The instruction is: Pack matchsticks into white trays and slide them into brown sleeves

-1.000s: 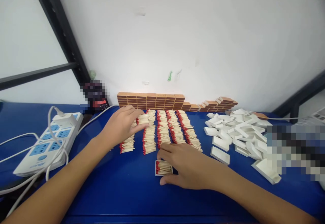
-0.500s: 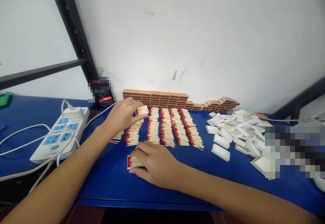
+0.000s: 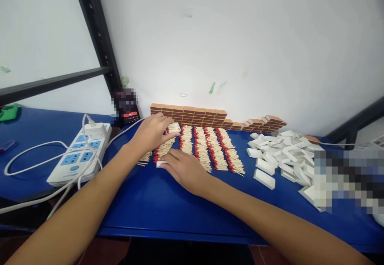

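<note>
My left hand [image 3: 152, 132] is closed on a filled matchbox tray [image 3: 173, 127], held over the far end of a row of matches. Nearer to me, my right hand [image 3: 186, 169] grips another white matchbox tray [image 3: 162, 163] by its sides; the fingers cover most of it. That tray is at the near end of the matches and its contents are hidden. Several rows of loose red-headed matches [image 3: 219, 153] lie on the blue table [image 3: 168, 213], partly under both hands.
Brick-patterned matchbox sleeves [image 3: 189, 115] are stacked along the wall. To the right is a heap of white trays [image 3: 285, 153]. A white power strip [image 3: 79, 153] with cables lies at the left, beside a black metal post [image 3: 100, 37] and a dark device [image 3: 130, 117].
My right hand has carried its tray away from me, from the table's front area up to the matches. The left hand keeps its tray at the far end. The view has shifted slightly.
</note>
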A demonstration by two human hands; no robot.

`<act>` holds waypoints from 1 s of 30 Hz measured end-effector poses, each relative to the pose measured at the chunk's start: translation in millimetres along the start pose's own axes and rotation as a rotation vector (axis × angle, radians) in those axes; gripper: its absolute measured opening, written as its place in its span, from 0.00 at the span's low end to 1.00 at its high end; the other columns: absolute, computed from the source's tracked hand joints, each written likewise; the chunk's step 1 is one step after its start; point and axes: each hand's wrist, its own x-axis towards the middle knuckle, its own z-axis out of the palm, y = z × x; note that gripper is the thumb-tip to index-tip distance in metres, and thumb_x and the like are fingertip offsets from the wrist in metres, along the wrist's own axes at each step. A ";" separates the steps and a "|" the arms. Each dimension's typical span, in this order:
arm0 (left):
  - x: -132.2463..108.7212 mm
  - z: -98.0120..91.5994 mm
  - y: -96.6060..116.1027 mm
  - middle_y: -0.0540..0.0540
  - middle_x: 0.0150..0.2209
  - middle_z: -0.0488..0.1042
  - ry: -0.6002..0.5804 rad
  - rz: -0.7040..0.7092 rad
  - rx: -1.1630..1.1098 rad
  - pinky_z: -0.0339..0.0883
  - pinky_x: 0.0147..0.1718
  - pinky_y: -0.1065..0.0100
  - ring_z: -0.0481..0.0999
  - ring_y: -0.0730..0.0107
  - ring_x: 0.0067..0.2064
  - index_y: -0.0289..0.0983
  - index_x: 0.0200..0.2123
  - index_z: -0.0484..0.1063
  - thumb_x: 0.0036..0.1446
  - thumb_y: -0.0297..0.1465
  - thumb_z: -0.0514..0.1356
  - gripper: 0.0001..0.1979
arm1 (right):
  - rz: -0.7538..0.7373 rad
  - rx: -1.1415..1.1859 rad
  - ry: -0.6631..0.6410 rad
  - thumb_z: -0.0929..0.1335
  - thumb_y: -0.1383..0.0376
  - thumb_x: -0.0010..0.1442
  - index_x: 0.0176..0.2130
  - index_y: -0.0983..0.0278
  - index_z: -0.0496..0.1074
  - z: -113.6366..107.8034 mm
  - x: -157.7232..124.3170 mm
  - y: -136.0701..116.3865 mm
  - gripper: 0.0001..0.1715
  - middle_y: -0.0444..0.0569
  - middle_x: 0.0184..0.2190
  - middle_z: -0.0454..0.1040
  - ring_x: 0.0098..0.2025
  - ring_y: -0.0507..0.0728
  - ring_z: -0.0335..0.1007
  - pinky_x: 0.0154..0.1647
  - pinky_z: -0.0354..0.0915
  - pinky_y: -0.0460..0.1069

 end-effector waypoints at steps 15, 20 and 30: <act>-0.5 3.7 -1.2 0.37 0.41 0.83 -0.031 0.006 -0.009 0.72 0.44 0.54 0.79 0.50 0.45 0.32 0.48 0.78 0.67 0.44 0.64 0.20 | 0.112 0.148 0.150 0.64 0.60 0.76 0.47 0.64 0.74 8.3 10.4 6.6 0.12 0.54 0.48 0.78 0.48 0.59 0.77 0.48 0.71 0.53; -0.8 2.3 -1.9 0.38 0.42 0.83 -0.014 -0.009 -0.015 0.72 0.45 0.55 0.79 0.50 0.46 0.33 0.48 0.78 0.66 0.44 0.66 0.19 | 0.025 0.183 0.113 0.68 0.55 0.73 0.51 0.63 0.74 2.9 -0.1 11.7 0.15 0.54 0.49 0.76 0.48 0.60 0.75 0.47 0.71 0.54; -1.5 5.6 -2.5 0.37 0.42 0.83 -0.016 -0.012 0.019 0.72 0.44 0.55 0.80 0.49 0.46 0.32 0.49 0.78 0.65 0.45 0.66 0.21 | -0.109 0.119 0.040 0.70 0.56 0.71 0.54 0.64 0.73 1.7 -2.1 12.0 0.17 0.56 0.49 0.77 0.52 0.63 0.73 0.49 0.71 0.56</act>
